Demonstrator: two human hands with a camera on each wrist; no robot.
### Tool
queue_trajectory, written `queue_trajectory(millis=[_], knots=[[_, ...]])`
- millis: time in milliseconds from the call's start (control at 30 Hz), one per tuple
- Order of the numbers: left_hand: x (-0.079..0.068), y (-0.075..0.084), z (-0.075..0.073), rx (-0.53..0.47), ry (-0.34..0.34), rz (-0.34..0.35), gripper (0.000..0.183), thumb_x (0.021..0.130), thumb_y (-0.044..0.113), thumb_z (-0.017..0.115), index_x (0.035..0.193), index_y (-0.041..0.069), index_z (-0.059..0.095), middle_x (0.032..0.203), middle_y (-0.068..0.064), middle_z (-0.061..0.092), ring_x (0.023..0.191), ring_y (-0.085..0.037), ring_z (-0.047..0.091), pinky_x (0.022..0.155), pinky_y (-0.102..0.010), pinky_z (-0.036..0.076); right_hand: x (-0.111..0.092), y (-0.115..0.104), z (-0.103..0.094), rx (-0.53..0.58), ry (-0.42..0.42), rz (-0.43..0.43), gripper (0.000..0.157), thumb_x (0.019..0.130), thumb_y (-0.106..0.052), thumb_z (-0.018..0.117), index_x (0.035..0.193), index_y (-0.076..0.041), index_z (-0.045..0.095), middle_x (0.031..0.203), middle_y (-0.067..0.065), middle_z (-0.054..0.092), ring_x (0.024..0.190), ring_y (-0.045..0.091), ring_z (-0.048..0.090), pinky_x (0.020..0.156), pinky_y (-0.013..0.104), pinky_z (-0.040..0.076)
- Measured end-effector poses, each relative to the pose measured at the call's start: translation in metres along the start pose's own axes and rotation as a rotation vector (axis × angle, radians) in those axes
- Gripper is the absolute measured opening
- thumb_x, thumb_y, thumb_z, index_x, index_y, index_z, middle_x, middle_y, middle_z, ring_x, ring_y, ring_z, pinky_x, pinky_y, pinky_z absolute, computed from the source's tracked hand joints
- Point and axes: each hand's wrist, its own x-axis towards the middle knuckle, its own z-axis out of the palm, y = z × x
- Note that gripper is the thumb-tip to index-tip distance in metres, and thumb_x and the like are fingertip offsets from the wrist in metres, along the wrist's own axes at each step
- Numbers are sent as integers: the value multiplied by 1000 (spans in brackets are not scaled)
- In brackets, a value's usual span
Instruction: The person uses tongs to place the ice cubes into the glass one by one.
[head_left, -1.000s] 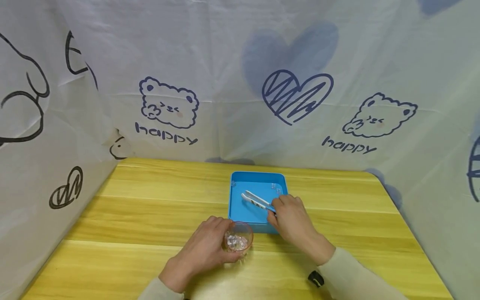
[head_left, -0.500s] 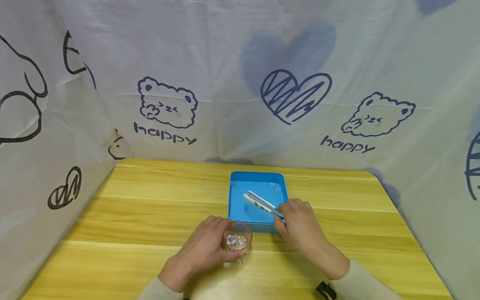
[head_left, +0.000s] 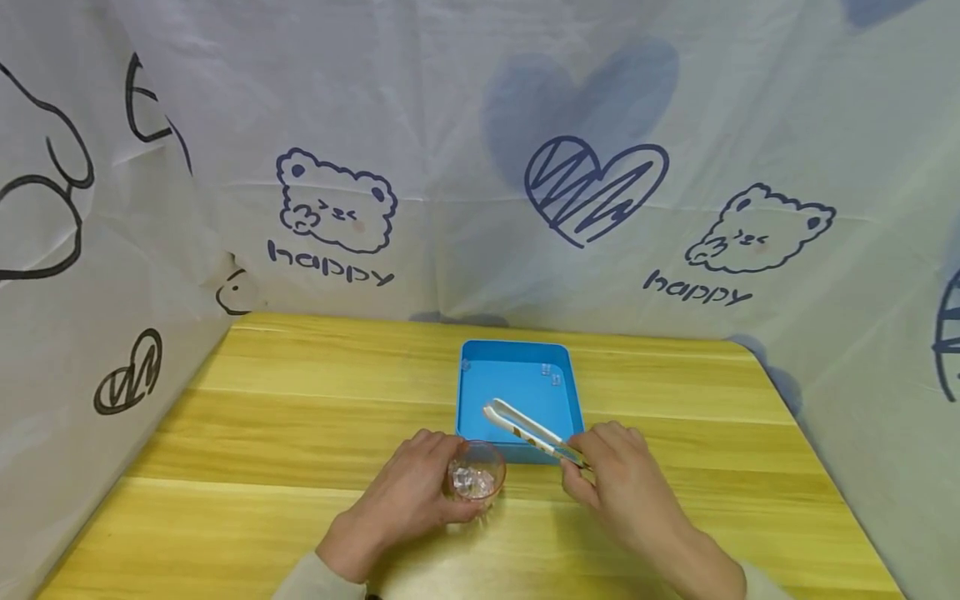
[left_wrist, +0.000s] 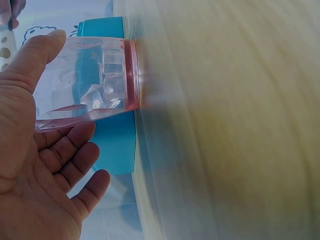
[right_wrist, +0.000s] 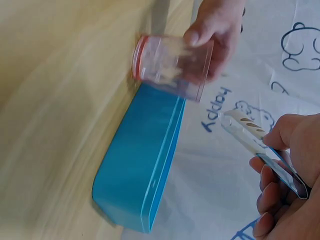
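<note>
A clear cup with a pinkish rim (head_left: 491, 492) stands on the table, holding several clear cubes (head_left: 471, 481). My left hand (head_left: 405, 487) grips it from the left, thumb and forefinger around its side; in the left wrist view the other fingers (left_wrist: 87, 195) are off it, loosely bent. White tongs with brown marks (head_left: 525, 428) are pinched in my right hand (head_left: 633, 487). Their tips are close together above the near part of a blue tray (head_left: 525, 454), right of the cup. In the right wrist view the tongs (right_wrist: 250, 132) hang higher than the tray wall.
Inside the tray lie a few clear cubes, one cube (head_left: 466, 365) in the far left corner and two, including this cube (head_left: 556, 380), at the far right. The wooden table (head_left: 300, 392) ends at a printed white cloth (head_left: 450, 167) behind and at the sides.
My right hand has drawn the tongs back toward me and to the right, their tips moving from the tray's middle to its near side. My left hand and the cup stay put.
</note>
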Motion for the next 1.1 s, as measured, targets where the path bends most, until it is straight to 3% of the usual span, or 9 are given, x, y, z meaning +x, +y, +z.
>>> queue_trajectory(millis=[200,500,867,1100], knots=[[0,0,-1,14,6,9,74,79,59,85,132,12,66,121,1,69,111,-17,59,104,-44,52,-12,-12,-1,54,9,-16,11,96,-24,67,94,-13,68,82,-12,58,78,5,49,70,25,40],[0,0,-1,30,17,28,71,78,55,88,129,11,66,116,2,69,106,-15,58,98,-41,53,-27,-13,7,86,39,-44,15,100,-26,62,95,-15,69,82,-13,58,78,5,50,69,22,38],[0,0,-1,23,16,22,69,79,55,87,130,13,66,117,3,70,108,-15,59,99,-43,53,-40,-7,20,110,82,-78,7,89,-18,68,94,-15,70,83,-12,60,77,6,51,68,20,35],[0,0,0,24,8,17,71,80,59,85,133,16,67,119,5,70,108,-14,58,101,-41,52,-45,-8,22,101,54,-57,7,87,-17,71,94,-16,69,84,-13,59,79,6,51,70,20,37]])
